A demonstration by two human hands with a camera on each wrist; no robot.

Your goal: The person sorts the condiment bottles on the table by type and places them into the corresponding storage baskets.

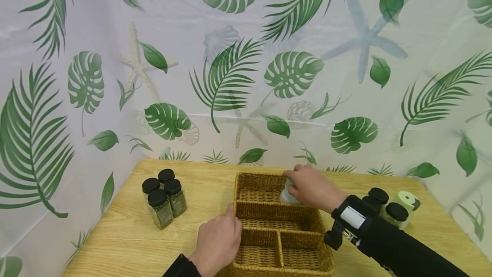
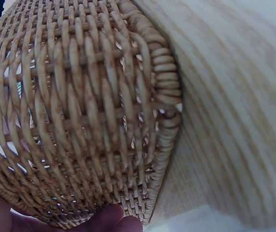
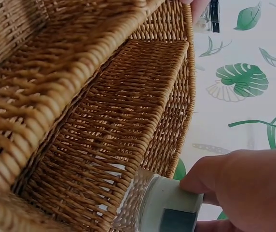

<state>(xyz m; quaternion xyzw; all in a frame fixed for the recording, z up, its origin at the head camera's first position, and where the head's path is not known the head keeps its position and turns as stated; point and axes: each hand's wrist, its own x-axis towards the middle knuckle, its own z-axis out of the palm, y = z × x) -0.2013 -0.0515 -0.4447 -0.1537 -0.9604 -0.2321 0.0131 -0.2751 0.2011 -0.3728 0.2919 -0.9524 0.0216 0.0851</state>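
Note:
A woven wicker basket with several compartments stands on the table in the head view. My right hand holds a clear jar in the right part of its back compartment. In the right wrist view, the fingers pinch the jar's pale green lid, which bears a dark patch; the clear body sits behind the woven divider. On the basket's left side, my left hand grips the wall. The left wrist view shows its fingertips against the outer weave. Part of the jar is hidden by the right hand.
Several black-lidded spice jars stand together on the wooden table, left of the basket. Right of it, partly behind the right forearm, are black-lidded jars and one pale-green-lidded jar. A leaf-print sheet hangs behind the table.

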